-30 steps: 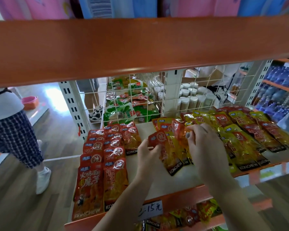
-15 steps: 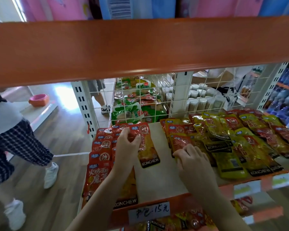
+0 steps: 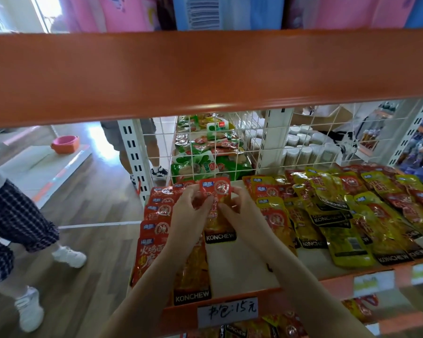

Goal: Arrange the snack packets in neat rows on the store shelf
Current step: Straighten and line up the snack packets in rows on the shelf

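Nearest the camera, a handwritten price tag (image 3: 227,311) is stuck on the orange lip of the shelf (image 3: 239,267), and a red packet (image 3: 192,272) lies at the front of the left-hand rows. Above it, both hands meet over the second row: the left hand (image 3: 189,213) and right hand (image 3: 239,211) each pinch the top corners of one red-and-orange packet (image 3: 216,191), whose lower end rests on the shelf with its black KONCHEW band pointing forward. A bare strip of shelf lies just right of it. To set this one well, I'd say lower it flat so its band sits in line with those in the neighbouring left row (image 3: 156,215), overlap it evenly onto the packet in front, and square its side edges before letting go; the foil looks slippery, so a light press should keep it from sliding. Right of the gap, the red and yellow packets (image 3: 335,213) lie loosely fanned and crooked, apparently not yet straightened. Farther back a white wire grid (image 3: 230,152) closes the shelf, with green packets (image 3: 198,164) behind it and a person's legs standing beyond.
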A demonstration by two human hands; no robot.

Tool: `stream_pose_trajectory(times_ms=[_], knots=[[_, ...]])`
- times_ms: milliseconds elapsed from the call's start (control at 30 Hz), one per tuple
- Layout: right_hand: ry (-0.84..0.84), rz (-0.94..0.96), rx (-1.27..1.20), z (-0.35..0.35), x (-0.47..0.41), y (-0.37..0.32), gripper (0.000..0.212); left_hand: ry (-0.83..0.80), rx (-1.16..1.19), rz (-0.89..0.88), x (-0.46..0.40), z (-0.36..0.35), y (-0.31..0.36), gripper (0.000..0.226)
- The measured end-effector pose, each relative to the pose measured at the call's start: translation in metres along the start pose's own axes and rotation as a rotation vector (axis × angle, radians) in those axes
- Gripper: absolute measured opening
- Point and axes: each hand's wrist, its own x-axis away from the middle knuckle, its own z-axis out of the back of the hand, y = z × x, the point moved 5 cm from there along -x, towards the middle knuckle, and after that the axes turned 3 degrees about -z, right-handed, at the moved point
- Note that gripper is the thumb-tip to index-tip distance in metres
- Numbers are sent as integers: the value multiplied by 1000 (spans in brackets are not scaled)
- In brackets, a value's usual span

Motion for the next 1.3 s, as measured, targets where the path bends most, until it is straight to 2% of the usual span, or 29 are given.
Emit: stream_pose_trajectory(times_ms=[100,200,367,600,900,1100,1300], knots=[[100,0,-88,-7,-8,9,44,70,-204,-63,-1,4,-4,38],[230,76,-54,-1,-1,12,45,141,-360,-124,6,11,-9,34],[309,117,99,9,3,16,34,115,-494,-156,11,11,-14,30],[175,94,356,-7,-5,29,31,33,-590,-146,12,6,-20,32],[68,90,493,-19,-6,34,48,-2,-637,-158,12,2,-22,31],[47,52,641,-22,-5,36,62,-21,-673,-184,13,-2,-27,29],[85,76,767,-24,-6,35,60,-10,-690,-190,12,-3,-28,28]])
